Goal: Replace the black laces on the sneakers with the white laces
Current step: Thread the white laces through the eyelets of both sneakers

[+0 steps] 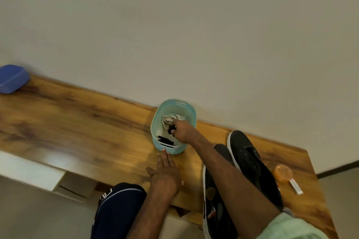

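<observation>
A light blue basket [189, 111] stands on the wooden table [77, 122] against the wall. Inside it lie white laces [170, 119] at the back and a black lace [165, 139] at the front. My right hand [182, 131] reaches into the basket and grips a bundle of black lace [171, 129]. My left hand [165, 172] lies flat on the table, its fingertips touching the basket's front wall. Two black sneakers with white soles lie to the right: one [250, 161] further back, one [213, 205] nearer, both partly hidden by my right arm.
A blue lidded container [12, 78] sits at the table's far left. An orange round object [283, 173] and a small white packet [295, 186] lie near the right edge. My knee in dark trousers [118, 209] is below the table's front edge.
</observation>
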The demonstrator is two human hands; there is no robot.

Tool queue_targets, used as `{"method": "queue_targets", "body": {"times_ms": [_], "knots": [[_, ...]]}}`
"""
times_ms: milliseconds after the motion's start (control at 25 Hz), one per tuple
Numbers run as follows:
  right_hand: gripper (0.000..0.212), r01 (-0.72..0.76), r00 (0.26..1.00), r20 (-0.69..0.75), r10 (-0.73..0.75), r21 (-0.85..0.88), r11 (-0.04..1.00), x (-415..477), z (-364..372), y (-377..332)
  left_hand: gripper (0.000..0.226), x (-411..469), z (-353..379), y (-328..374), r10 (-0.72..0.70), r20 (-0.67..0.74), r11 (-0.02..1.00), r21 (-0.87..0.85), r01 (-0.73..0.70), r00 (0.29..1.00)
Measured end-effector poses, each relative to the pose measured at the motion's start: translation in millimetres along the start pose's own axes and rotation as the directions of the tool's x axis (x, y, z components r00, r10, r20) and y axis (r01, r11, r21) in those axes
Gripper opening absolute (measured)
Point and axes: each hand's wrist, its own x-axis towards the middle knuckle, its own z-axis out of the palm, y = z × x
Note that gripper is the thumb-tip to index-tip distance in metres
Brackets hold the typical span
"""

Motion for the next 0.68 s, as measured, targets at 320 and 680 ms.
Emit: {"method": "queue_targets", "body": {"times_ms": [320,680], "knots": [[0.033,0.192,0.972,0.159,-0.172,-0.120,0.974,25,18,-14,0.097,10,-6,-1,0.003,0.013,0.999,-0.055,-0.002,1.000],[0.028,0.139,0.980,0.178,-0.086,-0.313,0.939,14,11,-8,0.088,11,-6,4,-0.031,-0.024,0.997,-0.066,0.029,0.999]]}}
